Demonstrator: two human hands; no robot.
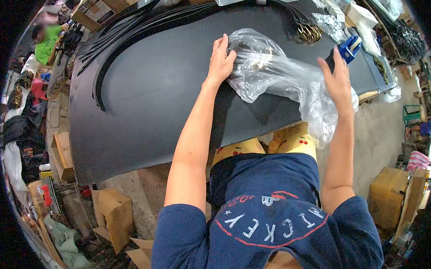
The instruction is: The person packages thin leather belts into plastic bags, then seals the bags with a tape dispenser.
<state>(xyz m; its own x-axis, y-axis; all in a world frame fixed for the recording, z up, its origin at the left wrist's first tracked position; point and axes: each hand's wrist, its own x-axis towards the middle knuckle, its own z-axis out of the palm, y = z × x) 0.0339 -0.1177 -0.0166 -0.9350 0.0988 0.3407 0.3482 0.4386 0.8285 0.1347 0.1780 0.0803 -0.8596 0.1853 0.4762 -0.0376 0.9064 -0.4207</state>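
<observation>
A crumpled clear plastic bag (294, 75) stretches across the right half of the dark table, its loose end draping over the front edge. My left hand (221, 61) is closed on the bag's left end, where something dark shows through the film. Small pale-gold bits show inside the bag's upper part. At the bag's other end, my right hand (338, 80) has its thumb apart from its straight fingers. Right beside those fingertips is a blue tape dispenser (350, 49).
Long black straps (173, 17) curve along the table's back, with gold buckles (309, 32) bunched at their right end. White boxes (362, 15) stand at the back right. Cardboard boxes (115, 216) sit on the floor. A person in green (46, 45) is at the far left.
</observation>
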